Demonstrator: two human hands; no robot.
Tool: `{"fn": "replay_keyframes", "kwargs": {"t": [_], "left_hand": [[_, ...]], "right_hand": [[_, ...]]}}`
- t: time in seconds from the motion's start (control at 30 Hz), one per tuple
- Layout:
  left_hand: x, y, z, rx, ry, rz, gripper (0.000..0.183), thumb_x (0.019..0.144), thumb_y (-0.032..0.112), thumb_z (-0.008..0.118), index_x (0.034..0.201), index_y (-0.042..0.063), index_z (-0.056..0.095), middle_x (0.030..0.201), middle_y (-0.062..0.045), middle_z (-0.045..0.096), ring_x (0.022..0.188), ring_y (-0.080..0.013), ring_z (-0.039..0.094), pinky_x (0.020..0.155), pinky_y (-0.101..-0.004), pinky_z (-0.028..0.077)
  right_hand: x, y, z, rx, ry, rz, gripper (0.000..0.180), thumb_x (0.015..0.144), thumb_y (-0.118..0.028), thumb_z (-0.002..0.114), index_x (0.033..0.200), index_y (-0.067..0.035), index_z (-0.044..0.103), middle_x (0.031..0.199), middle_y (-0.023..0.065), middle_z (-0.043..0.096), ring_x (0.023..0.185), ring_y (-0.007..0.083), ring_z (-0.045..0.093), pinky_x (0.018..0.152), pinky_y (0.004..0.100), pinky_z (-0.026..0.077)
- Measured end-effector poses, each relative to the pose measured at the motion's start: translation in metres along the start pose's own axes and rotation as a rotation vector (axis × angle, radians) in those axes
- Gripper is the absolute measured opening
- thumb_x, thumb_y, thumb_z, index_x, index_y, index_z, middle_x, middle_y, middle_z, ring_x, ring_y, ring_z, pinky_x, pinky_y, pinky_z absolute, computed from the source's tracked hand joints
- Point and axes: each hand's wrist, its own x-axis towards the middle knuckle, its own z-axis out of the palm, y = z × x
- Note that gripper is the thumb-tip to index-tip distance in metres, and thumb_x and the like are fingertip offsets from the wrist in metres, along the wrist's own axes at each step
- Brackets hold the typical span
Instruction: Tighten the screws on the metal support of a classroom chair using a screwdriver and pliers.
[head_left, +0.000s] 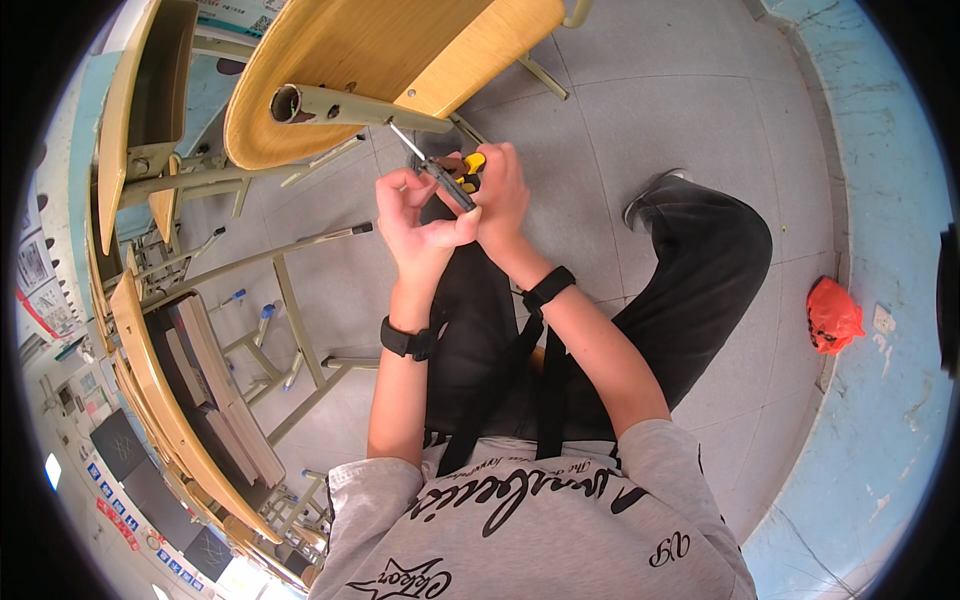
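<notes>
My left hand (416, 217) and my right hand (501, 191) meet around a dark folding multi-tool (448, 184). A thin metal shaft (406, 139) extends from it, its tip at a hole in the painted metal tube (360, 109) of a chair. Fingers of my left hand curl near the tool's body, and its thumb lies at the tool's lower end. My right hand grips a yellow-and-black handle (472, 171) beside the dark body; whether this is a separate tool cannot be told. The tube lies against the chair's curved wooden panel (337, 45), its open end facing left.
School desks with wooden tops (180, 420) stand at the left, one holding books (217, 382). Metal desk legs (292, 322) reach across the floor. A red plastic bag (834, 315) lies by the blue wall (892, 225) at the right. My black-trousered legs (697, 277) are spread below my hands.
</notes>
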Motion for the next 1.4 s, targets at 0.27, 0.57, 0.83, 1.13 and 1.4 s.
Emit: {"fn": "replay_keyframes", "kwargs": {"t": [0.27,0.57,0.83,1.13,1.4], "left_hand": [[0.003,-0.002,0.003,-0.068,-0.032,0.039,0.059,0.060,0.017,0.076,0.093,0.007,0.029,0.104,-0.025,0.057,0.098,-0.0267,0.057,0.089,-0.0339,0.042],[0.001,-0.001,0.004,-0.077,0.016,-0.009,0.061,0.056,0.015,0.078,0.091,0.008,0.029,0.104,-0.023,0.056,0.097,-0.0238,0.057,0.088,-0.0338,0.043],[0.002,-0.004,0.009,-0.058,0.131,0.049,0.065,0.051,0.018,0.079,0.094,0.008,0.031,0.093,-0.012,0.053,0.091,-0.0214,0.057,0.083,-0.0321,0.046],[-0.002,0.009,0.008,0.135,0.154,-0.091,0.065,0.050,0.023,0.075,0.095,0.004,0.033,0.091,-0.011,0.050,0.071,-0.0182,0.054,0.072,-0.0290,0.048],[-0.001,0.005,0.000,0.267,0.103,-0.074,0.065,0.049,0.026,0.074,0.094,0.003,0.033,0.069,-0.008,0.056,0.064,-0.0155,0.055,0.069,-0.0281,0.047]], "right_hand": [[0.014,0.005,-0.006,-0.075,0.057,-0.108,0.058,0.047,-0.021,0.076,0.096,-0.012,0.046,0.088,0.0044,0.046,0.082,0.0277,0.050,0.055,0.0390,0.045],[0.007,0.001,-0.006,-0.016,0.037,-0.062,0.054,0.050,-0.023,0.075,0.094,-0.011,0.045,0.088,0.0061,0.046,0.083,0.0283,0.050,0.057,0.0395,0.044],[-0.001,-0.002,-0.004,-0.004,-0.025,0.018,0.054,0.056,-0.024,0.073,0.098,-0.011,0.043,0.091,0.0075,0.045,0.088,0.0294,0.048,0.062,0.0411,0.042],[0.003,-0.009,-0.008,0.009,-0.021,0.009,0.060,0.052,-0.025,0.076,0.099,-0.011,0.042,0.093,0.0072,0.045,0.089,0.0291,0.048,0.062,0.0413,0.043],[0.001,-0.012,-0.003,0.043,0.026,-0.019,0.059,0.055,-0.025,0.074,0.102,-0.010,0.040,0.094,0.0091,0.045,0.088,0.0306,0.048,0.059,0.0422,0.043]]}}
